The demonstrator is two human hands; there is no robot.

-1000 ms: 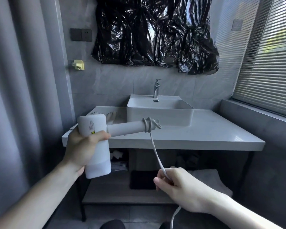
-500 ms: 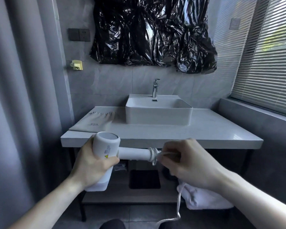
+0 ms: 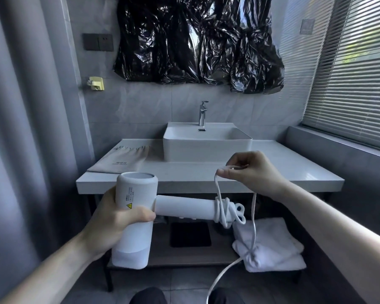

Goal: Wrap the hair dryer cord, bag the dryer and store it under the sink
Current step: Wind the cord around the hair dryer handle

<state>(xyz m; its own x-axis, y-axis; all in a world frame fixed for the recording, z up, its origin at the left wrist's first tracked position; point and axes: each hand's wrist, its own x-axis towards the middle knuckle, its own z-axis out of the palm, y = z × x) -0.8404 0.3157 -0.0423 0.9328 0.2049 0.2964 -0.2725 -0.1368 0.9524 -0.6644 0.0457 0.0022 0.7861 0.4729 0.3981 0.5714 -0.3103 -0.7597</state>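
Note:
My left hand (image 3: 116, 218) grips the barrel of a white hair dryer (image 3: 138, 194), whose handle points right in front of the counter edge. Several turns of the white cord (image 3: 253, 218) sit around the handle's end. Above that end, my right hand (image 3: 250, 172) pinches the cord, and the slack falls past the shelf toward the floor. A beige drawstring bag (image 3: 123, 160) lies flat on the left of the counter (image 3: 294, 172). A white basin (image 3: 206, 141) stands at the counter's back. Beneath it is an open shelf (image 3: 160, 249).
A black mat (image 3: 190, 234) and folded white towels (image 3: 270, 244) lie on the shelf under the counter. A faucet (image 3: 203, 113) rises behind the basin. Black plastic sheeting (image 3: 198, 40) hangs on the wall above. Window blinds (image 3: 351, 73) are on the right, a grey curtain (image 3: 20, 128) on the left.
My right hand has lifted from the handle's end to above it, drawing the cord up. The dryer has stayed low in front of the counter, gripped by my left hand.

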